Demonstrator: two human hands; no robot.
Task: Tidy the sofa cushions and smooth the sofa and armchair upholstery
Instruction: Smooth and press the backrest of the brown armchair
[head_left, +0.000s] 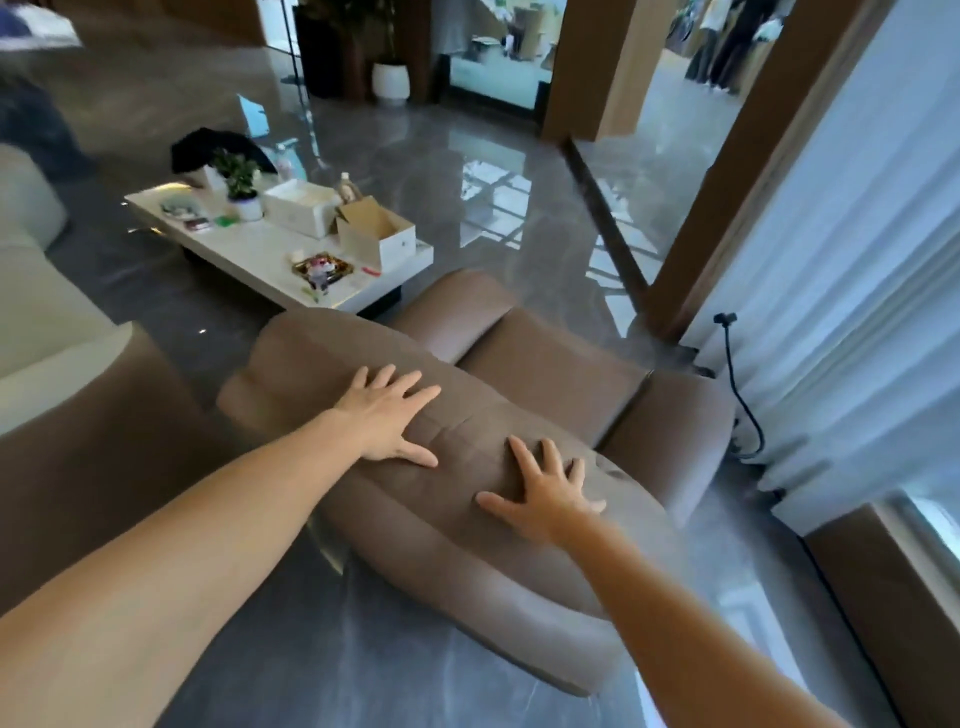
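Note:
A brown upholstered armchair (545, 364) stands in the middle, seen from behind its backrest. Both my hands lie flat on the top of the backrest, palms down, fingers spread. My left hand (387, 415) rests toward the left part of the backrest top. My right hand (545, 491) presses the right part, nearer to me. Neither hand holds anything. A pale sofa (47, 332) shows at the left edge, with a brown side panel below it.
A white coffee table (244, 249) beyond the armchair carries a potted plant (241, 184), open boxes (376, 234), a bottle and a small tray. White curtains (857, 286) and a black cable (740, 389) are at the right. The glossy grey floor surrounds the chair. People stand far back.

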